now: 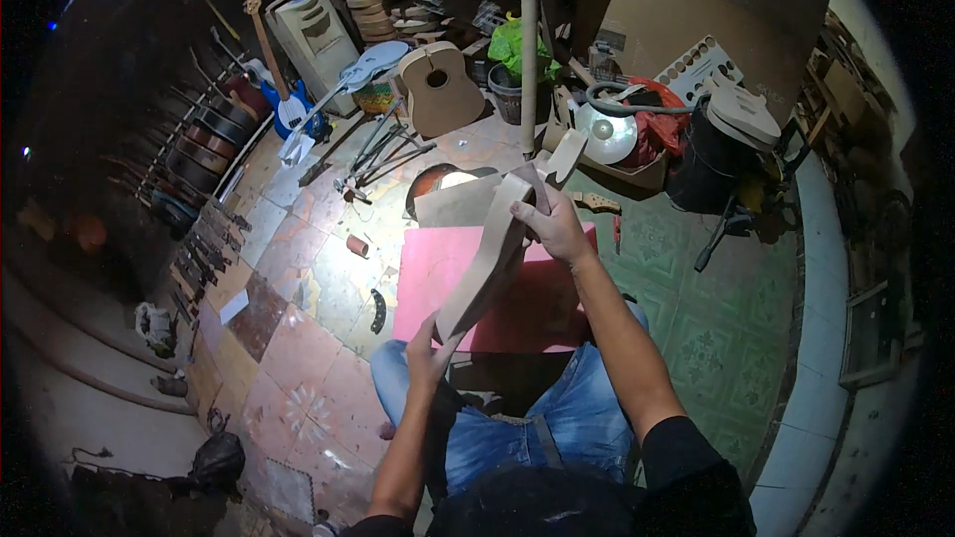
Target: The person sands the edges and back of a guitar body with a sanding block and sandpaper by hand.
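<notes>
A bare wooden electric guitar body point(487, 264) is tilted edge-on above my lap, its far end higher and pointing away. My left hand point(426, 356) is closed round its near lower end. At the far end, my right hand point(555, 229) grips the wood with the thumb on the edge and the fingers partly hidden. A darker, greyish patch shows beside that hand; I cannot make out what it is. Beneath the body lies a pink board point(428, 283), in front of my knees.
Beyond the board lie a sunburst guitar body point(430, 181) and a guitar headstock point(597, 202). A red-handled tool point(617, 229) lies to the right. An unfinished acoustic guitar body point(438, 104) stands at the back, near a pole point(528, 60). A black bucket point(701, 164) stands at right.
</notes>
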The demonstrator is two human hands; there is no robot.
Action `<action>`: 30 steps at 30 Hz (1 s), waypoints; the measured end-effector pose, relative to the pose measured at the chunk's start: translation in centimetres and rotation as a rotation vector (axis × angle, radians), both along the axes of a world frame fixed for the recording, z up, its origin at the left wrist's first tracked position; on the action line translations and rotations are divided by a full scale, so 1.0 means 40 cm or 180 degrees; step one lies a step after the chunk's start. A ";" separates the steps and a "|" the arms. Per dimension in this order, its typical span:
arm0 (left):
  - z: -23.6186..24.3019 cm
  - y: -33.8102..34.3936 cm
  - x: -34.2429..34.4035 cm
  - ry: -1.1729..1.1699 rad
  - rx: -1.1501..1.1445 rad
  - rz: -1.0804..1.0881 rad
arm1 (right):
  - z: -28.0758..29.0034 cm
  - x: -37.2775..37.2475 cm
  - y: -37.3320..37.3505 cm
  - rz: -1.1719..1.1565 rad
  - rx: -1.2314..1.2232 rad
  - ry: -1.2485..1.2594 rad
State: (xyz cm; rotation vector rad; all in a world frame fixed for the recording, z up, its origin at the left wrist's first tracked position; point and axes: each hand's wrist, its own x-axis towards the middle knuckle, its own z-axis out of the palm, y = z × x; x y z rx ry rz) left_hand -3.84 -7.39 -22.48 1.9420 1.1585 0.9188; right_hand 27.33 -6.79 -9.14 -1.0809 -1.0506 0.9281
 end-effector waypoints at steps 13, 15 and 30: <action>0.164 0.075 0.133 -0.0681 0.0037 -0.0852 | 0.007 -0.165 -0.078 0.0563 0.0069 -0.0200; 0.172 0.068 0.140 -0.0916 0.0317 -0.0900 | 0.014 -0.171 -0.093 0.0609 -0.0108 -0.0192; 0.304 0.061 0.177 -0.1581 0.0210 -0.0326 | 0.008 -0.222 -0.197 -0.0020 -0.0257 -0.0467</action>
